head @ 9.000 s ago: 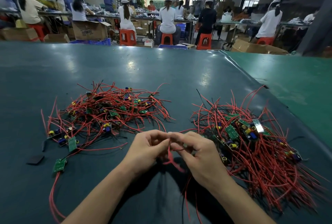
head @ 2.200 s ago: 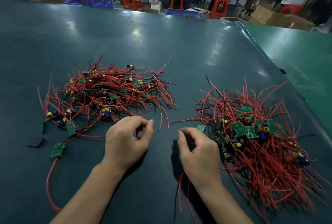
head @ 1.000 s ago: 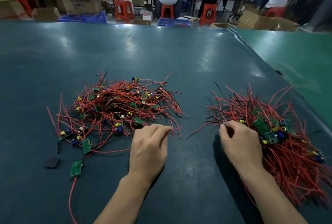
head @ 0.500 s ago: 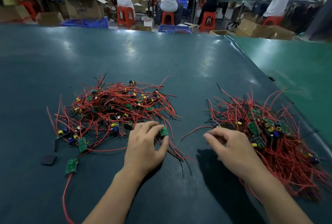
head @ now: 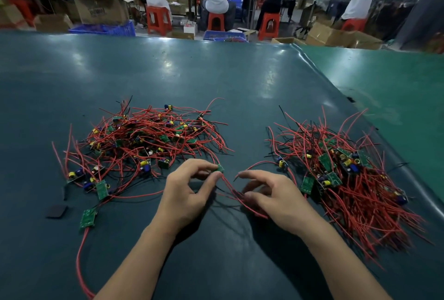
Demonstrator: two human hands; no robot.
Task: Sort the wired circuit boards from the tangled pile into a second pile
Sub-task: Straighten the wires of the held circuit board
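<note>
Two heaps of small green circuit boards with red and black wires lie on the dark mat: a tangled pile on the left and a second pile on the right. Between them my left hand pinches one small green circuit board between thumb and forefinger, lifted a little off the mat. Its red wires trail down to my right hand, whose thumb and curled fingers hold them near the mat.
Loose boards and a long red wire lie at the near left, beside a black pad. A green mat adjoins on the right. Seated people on red stools and cardboard boxes fill the background.
My left hand has pulled a board out of the left pile toward the middle. My right hand has left the right pile, moved left, and taken hold of that board's wires.
</note>
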